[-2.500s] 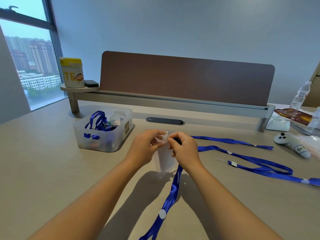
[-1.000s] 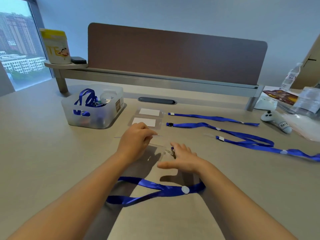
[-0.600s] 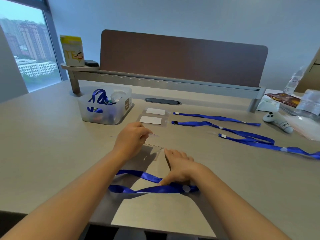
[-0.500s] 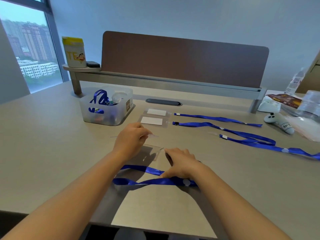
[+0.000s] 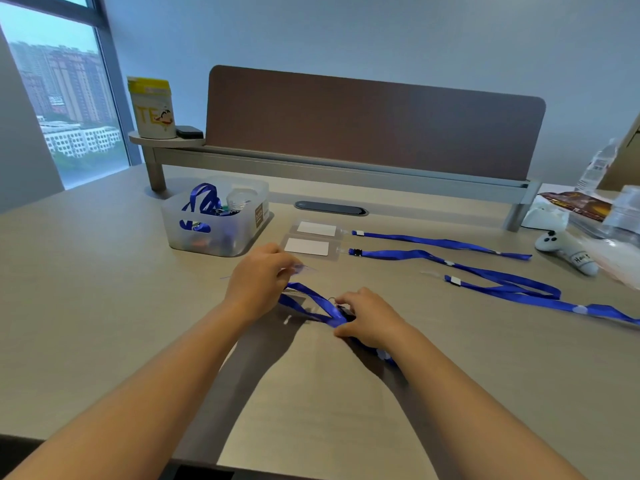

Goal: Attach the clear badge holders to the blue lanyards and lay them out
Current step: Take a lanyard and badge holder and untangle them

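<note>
My left hand (image 5: 258,285) pinches the top edge of a clear badge holder (image 5: 302,270) lying on the desk. My right hand (image 5: 367,317) is closed on a blue lanyard (image 5: 313,301) near its clip and ring, and the ribbon is bunched across the holder between both hands. Two finished badge holders with white cards (image 5: 317,229) (image 5: 307,247) lie side by side behind my hands, each joined to a blue lanyard (image 5: 433,241) (image 5: 415,254) that stretches to the right. Another loose blue lanyard (image 5: 512,289) lies at the right.
A translucent bin (image 5: 216,218) with more blue lanyards stands at the back left. Behind it are a desk riser (image 5: 346,168) and a brown divider panel. A white controller (image 5: 568,251), water bottles and packets crowd the far right. The desk's front edge (image 5: 242,465) is close.
The badge holder went from held in the air to lying on the desk. My right hand swept the lanyard from near the front edge up over the holder and closed on it.
</note>
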Demonstrator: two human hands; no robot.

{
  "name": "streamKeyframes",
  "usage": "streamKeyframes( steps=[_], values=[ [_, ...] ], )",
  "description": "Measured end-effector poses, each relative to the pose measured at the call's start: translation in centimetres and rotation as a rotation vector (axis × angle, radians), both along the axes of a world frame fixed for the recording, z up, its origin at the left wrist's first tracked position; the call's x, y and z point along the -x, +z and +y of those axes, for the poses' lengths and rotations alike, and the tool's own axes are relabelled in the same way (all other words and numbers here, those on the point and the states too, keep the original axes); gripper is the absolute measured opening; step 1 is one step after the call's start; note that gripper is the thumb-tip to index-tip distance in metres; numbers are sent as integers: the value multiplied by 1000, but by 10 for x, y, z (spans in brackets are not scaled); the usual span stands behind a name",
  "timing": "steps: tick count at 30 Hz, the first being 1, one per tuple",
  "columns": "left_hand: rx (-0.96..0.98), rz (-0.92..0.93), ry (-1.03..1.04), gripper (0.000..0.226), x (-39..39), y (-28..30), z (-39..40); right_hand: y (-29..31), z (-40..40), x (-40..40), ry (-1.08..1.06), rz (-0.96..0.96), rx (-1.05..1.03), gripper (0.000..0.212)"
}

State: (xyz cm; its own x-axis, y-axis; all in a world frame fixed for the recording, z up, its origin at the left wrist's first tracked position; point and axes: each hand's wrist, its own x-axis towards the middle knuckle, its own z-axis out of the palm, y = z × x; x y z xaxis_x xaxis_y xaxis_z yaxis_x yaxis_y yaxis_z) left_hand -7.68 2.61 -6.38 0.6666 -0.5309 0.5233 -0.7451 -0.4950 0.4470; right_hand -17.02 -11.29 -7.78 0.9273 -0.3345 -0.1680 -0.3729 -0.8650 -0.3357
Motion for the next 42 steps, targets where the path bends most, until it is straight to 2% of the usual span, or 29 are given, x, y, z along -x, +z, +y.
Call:
streamKeyframes(
  steps=[7, 13, 17, 27, 33, 35, 37, 42],
  values=[
    [49, -36, 64, 22, -11, 3, 12, 3, 2, -15, -115, -67, 36, 34],
    [212, 1, 170, 22, -30, 20, 33, 29, 17, -50, -158, -393, -244, 27],
    [257, -1, 229, 23, -56, 37, 51, 57, 29, -90, -143, -523, -424, 24],
    [311, -72, 321, 20, -143, 71, 91, 114, 64, -210, -87, -747, -630, 19],
    [332, -61, 387, 20, -184, 66, 105, 104, 80, -278, -109, -852, -684, 19],
    [329, -61, 393, 21, -190, 63, 108, 89, 79, -290, -133, -833, -641, 20],
    [324, -57, 395, 22, -194, 60, 110, 74, 73, -298, -107, -753, -505, 21],
    [302, -55, 388, 21, -194, 54, 109, 54, 60, -305, 104, -232, 46, 29]
  ],
)
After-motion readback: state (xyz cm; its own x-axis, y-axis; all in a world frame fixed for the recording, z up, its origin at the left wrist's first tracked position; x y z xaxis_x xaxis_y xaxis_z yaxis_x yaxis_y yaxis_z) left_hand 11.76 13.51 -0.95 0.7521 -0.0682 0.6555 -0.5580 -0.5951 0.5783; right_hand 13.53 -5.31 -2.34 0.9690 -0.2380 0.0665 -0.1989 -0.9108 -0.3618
